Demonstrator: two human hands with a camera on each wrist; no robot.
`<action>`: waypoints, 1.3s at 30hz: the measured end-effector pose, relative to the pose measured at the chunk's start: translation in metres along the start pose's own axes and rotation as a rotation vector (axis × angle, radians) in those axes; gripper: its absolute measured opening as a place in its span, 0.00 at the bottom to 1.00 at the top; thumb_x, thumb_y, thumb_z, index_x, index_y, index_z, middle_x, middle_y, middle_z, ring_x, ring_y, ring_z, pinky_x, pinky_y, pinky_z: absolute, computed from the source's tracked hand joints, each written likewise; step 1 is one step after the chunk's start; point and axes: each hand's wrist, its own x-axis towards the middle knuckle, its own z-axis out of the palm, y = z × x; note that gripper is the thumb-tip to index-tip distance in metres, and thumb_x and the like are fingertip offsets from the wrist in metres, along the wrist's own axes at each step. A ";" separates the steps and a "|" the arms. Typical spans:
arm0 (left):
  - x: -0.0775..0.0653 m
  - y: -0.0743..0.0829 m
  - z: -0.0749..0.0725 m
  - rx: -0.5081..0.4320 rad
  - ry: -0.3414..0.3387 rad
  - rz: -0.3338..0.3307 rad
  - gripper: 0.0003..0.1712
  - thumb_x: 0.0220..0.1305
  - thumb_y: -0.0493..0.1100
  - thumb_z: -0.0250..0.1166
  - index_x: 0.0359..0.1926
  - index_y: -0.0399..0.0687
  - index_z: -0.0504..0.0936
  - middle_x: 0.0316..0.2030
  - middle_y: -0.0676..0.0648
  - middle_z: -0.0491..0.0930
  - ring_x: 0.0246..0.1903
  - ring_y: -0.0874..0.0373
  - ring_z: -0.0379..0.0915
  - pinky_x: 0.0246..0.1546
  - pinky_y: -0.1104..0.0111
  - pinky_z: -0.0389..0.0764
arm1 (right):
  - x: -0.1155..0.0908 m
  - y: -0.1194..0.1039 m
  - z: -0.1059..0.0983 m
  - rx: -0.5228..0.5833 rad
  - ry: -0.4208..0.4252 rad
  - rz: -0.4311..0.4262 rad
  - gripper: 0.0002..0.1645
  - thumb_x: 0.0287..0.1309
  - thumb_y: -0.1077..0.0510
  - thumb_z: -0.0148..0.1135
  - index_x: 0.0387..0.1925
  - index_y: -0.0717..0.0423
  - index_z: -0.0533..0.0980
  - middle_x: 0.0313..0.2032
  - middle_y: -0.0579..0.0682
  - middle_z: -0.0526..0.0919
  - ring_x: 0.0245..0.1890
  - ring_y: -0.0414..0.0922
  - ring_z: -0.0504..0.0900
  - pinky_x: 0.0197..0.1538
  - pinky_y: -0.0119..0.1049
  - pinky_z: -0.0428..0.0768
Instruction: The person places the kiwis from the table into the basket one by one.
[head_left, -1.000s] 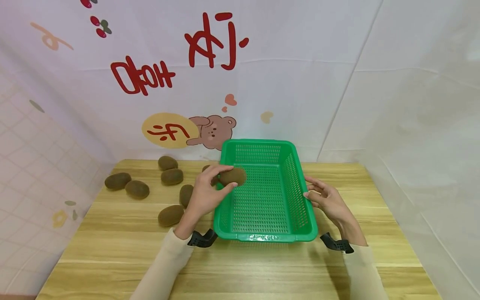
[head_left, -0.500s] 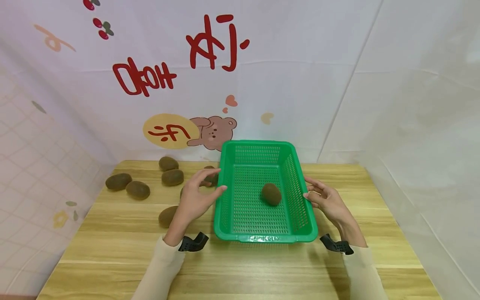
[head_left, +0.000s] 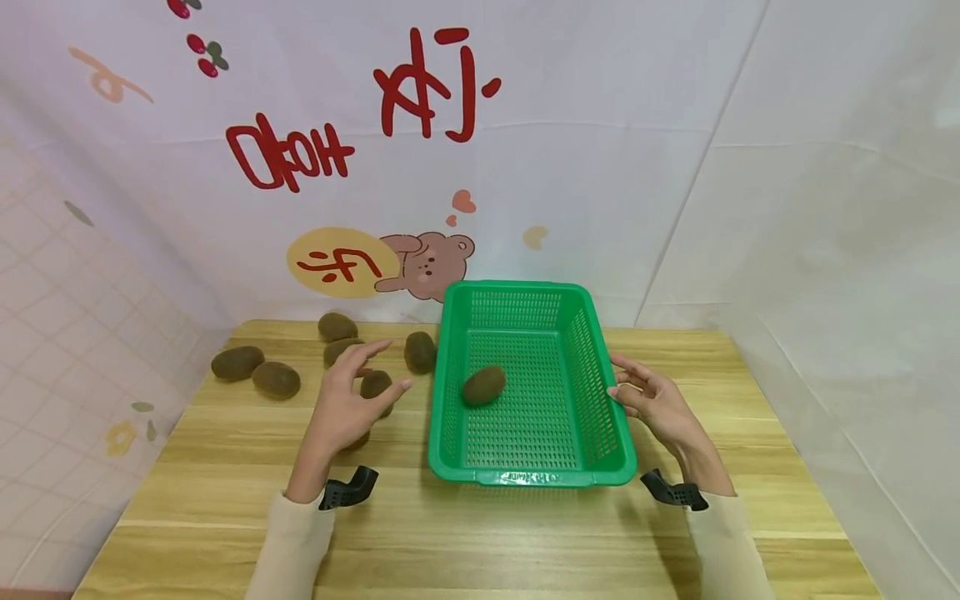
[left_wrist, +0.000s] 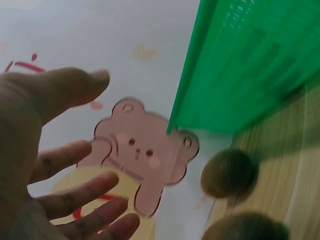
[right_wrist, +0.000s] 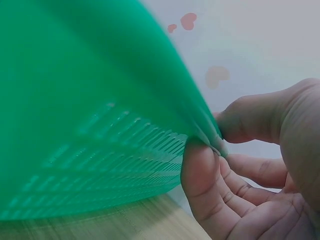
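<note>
A green plastic basket (head_left: pixel 531 477) stands on the table, and one brown kiwi (head_left: pixel 483 386) lies inside it, left of centre. My right hand (head_left: pixel 662 410) pinches the basket's right rim between thumb and fingers, which the right wrist view shows up close. Left of the basket, my left hand (head_left: pixel 347 415) hovers over the loose kiwis, thumb and fingers apart and holding nothing. A kiwi (head_left: pixel 377 385) shows between its thumb and fingers, partly hidden. Another kiwi (head_left: pixel 358 442) is mostly covered by the hand. Beside the basket's left wall rests a further kiwi (head_left: pixel 420 352).
Several more kiwis lie farther left on the wooden table (head_left: pixel 465 542), among them a pair (head_left: pixel 276 380) at the far left and a kiwi (head_left: pixel 337 327) near the back edge. A printed white cloth (head_left: pixel 570 167) hangs right behind the table.
My left hand released a kiwi into the basket, then moved left and toward me over the loose ones. That kiwi rolled right, then back left. The right hand stayed on the rim.
</note>
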 end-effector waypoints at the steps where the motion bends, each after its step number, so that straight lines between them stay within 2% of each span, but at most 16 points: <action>1: -0.001 -0.002 -0.003 0.008 -0.016 -0.012 0.37 0.59 0.49 0.78 0.68 0.52 0.76 0.64 0.43 0.75 0.62 0.45 0.72 0.61 0.43 0.77 | 0.000 0.000 0.000 0.002 -0.001 -0.001 0.40 0.72 0.49 0.62 0.80 0.43 0.58 0.61 0.60 0.70 0.55 0.43 0.81 0.58 0.35 0.81; 5: -0.003 -0.010 -0.016 0.039 -0.079 -0.055 0.40 0.60 0.53 0.77 0.71 0.54 0.73 0.66 0.43 0.73 0.66 0.44 0.69 0.64 0.45 0.75 | 0.000 0.000 0.000 0.009 -0.004 -0.003 0.40 0.72 0.50 0.62 0.80 0.44 0.58 0.61 0.61 0.70 0.54 0.42 0.81 0.56 0.32 0.82; 9: -0.005 -0.021 -0.028 0.028 -0.146 -0.099 0.42 0.60 0.56 0.76 0.73 0.57 0.71 0.69 0.44 0.71 0.68 0.43 0.67 0.66 0.45 0.73 | 0.000 0.000 0.000 0.013 -0.006 -0.003 0.41 0.72 0.49 0.62 0.80 0.44 0.58 0.60 0.60 0.70 0.53 0.42 0.81 0.55 0.32 0.82; 20: -0.016 -0.060 -0.053 -0.113 -0.318 -0.179 0.43 0.60 0.51 0.77 0.74 0.62 0.69 0.73 0.43 0.68 0.73 0.38 0.61 0.69 0.37 0.65 | 0.000 0.001 0.001 0.007 -0.010 -0.005 0.41 0.72 0.48 0.62 0.80 0.44 0.57 0.62 0.60 0.70 0.54 0.42 0.81 0.56 0.31 0.82; 23: -0.018 -0.068 -0.056 -0.133 -0.376 -0.198 0.45 0.59 0.50 0.78 0.75 0.60 0.67 0.75 0.42 0.66 0.73 0.36 0.60 0.70 0.36 0.64 | 0.000 0.000 0.001 0.014 -0.008 -0.002 0.41 0.72 0.48 0.62 0.80 0.45 0.57 0.61 0.60 0.70 0.53 0.42 0.81 0.55 0.31 0.82; 30: -0.024 -0.080 -0.059 -0.130 -0.474 -0.235 0.48 0.57 0.49 0.79 0.75 0.47 0.67 0.74 0.39 0.67 0.73 0.32 0.61 0.70 0.36 0.64 | 0.001 -0.001 0.001 0.035 -0.018 -0.005 0.41 0.73 0.50 0.61 0.80 0.46 0.57 0.60 0.60 0.71 0.52 0.41 0.81 0.54 0.30 0.83; 35: -0.026 -0.086 -0.058 -0.128 -0.512 -0.251 0.45 0.58 0.47 0.78 0.73 0.46 0.70 0.73 0.39 0.68 0.72 0.32 0.61 0.69 0.37 0.67 | 0.001 -0.002 0.001 0.038 -0.019 -0.010 0.41 0.73 0.51 0.61 0.80 0.47 0.56 0.59 0.58 0.72 0.51 0.41 0.81 0.53 0.32 0.84; 39: -0.025 -0.086 -0.058 -0.117 -0.538 -0.260 0.43 0.58 0.45 0.78 0.73 0.47 0.71 0.71 0.37 0.70 0.71 0.32 0.63 0.64 0.44 0.75 | 0.000 -0.001 0.000 0.036 -0.015 -0.007 0.41 0.73 0.51 0.62 0.80 0.47 0.56 0.57 0.54 0.74 0.50 0.41 0.82 0.53 0.32 0.84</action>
